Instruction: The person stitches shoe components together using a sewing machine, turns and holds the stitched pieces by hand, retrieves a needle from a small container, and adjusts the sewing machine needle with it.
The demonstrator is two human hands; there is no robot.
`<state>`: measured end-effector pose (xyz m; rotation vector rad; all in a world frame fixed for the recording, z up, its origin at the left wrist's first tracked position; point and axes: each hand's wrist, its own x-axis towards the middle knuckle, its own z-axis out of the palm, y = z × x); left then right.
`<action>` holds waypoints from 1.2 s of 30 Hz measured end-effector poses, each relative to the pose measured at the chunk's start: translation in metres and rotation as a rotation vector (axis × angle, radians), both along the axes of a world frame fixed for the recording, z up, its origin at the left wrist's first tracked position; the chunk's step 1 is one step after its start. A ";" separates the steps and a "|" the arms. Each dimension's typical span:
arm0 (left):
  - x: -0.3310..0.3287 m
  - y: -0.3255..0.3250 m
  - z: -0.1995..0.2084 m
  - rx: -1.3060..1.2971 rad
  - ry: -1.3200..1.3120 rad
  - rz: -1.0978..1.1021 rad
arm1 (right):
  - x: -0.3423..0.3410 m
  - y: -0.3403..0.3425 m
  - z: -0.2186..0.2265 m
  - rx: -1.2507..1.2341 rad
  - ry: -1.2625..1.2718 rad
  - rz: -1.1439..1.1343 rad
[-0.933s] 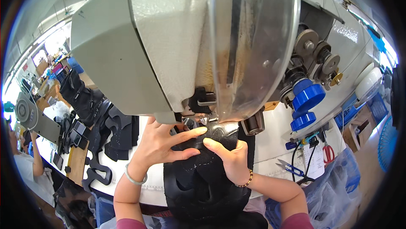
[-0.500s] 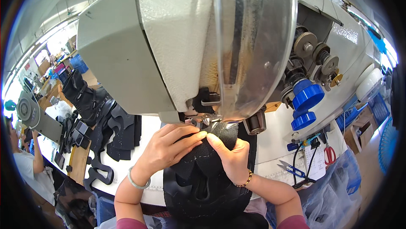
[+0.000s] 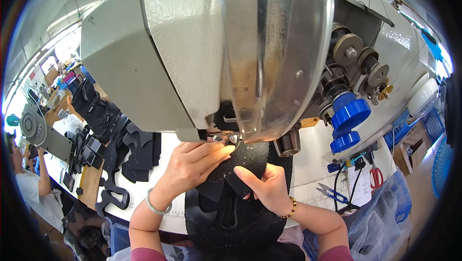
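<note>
A black mesh fabric piece (image 3: 246, 159) lies beneath the needle area of a grey sewing machine (image 3: 187, 34), its far end hidden under the head. My left hand (image 3: 193, 165), with a pale bangle at the wrist, grips the left edge of the piece, fingers together near the presser foot. At the right edge my right hand (image 3: 269, 189) pinches the mesh, thumb on top and fingertips showing below. Nearer to me a larger black padded part (image 3: 211, 227) hangs over the table edge, joined or overlapping; I cannot tell which.
Black cut pieces (image 3: 137, 152) are heaped on the left. Right of the machine lie blue-handled thread snips (image 3: 332, 192), red-handled scissors (image 3: 376, 176) and a paper sheet (image 3: 358, 184). Blue knobs (image 3: 350, 115) jut from the machine. Another person (image 3: 36, 189) sits far left.
My right hand has shifted slightly right and toward me, its thumb parting from my left fingers. More mesh shows between the hands. My left hand stays almost in place.
</note>
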<state>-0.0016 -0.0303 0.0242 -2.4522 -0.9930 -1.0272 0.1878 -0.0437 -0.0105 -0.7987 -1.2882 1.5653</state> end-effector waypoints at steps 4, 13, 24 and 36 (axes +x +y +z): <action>0.003 -0.001 -0.006 0.056 0.010 0.031 | 0.003 0.006 -0.005 0.036 0.066 0.001; 0.009 -0.003 -0.005 0.156 0.068 0.062 | 0.008 0.009 -0.010 0.012 0.035 0.022; 0.020 -0.007 -0.003 0.192 0.177 0.047 | 0.012 0.013 -0.011 0.063 0.022 -0.070; 0.028 -0.014 -0.006 0.220 0.293 0.135 | 0.015 0.021 -0.007 0.057 0.017 -0.139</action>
